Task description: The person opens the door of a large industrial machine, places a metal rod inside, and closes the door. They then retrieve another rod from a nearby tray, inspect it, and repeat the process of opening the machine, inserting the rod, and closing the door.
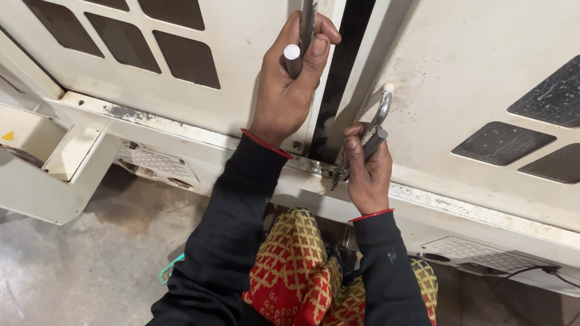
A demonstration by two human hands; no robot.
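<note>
While the left hand (289,78) grips a metal rod (306,16) upright against the white casing (473,68) beside its dark centre gap (349,49), the right hand (367,171) is closed around pliers (372,133) at the casing's rusted lower edge, above a concrete floor (58,282).

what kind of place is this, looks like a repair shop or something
Probably a repair workshop for air-conditioner units. Two worn white metal casings with fan grilles stand on a bare concrete floor; the left hand grips a metal bar and the right hand holds pliers at the seam.
</note>
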